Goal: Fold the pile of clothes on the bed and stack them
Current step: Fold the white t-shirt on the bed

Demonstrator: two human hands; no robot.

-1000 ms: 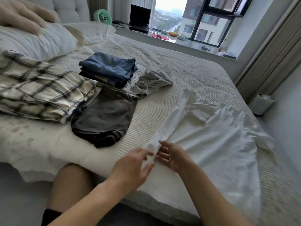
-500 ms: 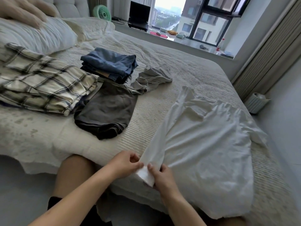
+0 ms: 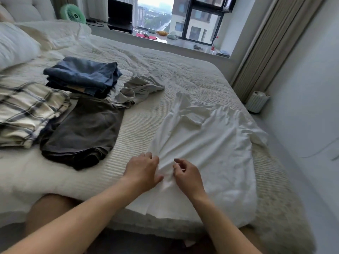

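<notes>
White shirt (image 3: 207, 143) on bed (image 3: 192, 77), bunched fabric in both hands' pinching grip, no legible writing.

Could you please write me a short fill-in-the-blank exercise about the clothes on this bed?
1. Both hands, left and right, bunch the hem of the spread ____ shirt.
2. The folded blue jeans lie ____ the folded dark grey garment.
3. The crumpled light grey garment is still ____.

Missing words: white; behind; unfolded

plaid garment (image 3: 27, 110) cut off at left edge, windowsill clutter (image 3: 161, 33) too small to identify
</notes>
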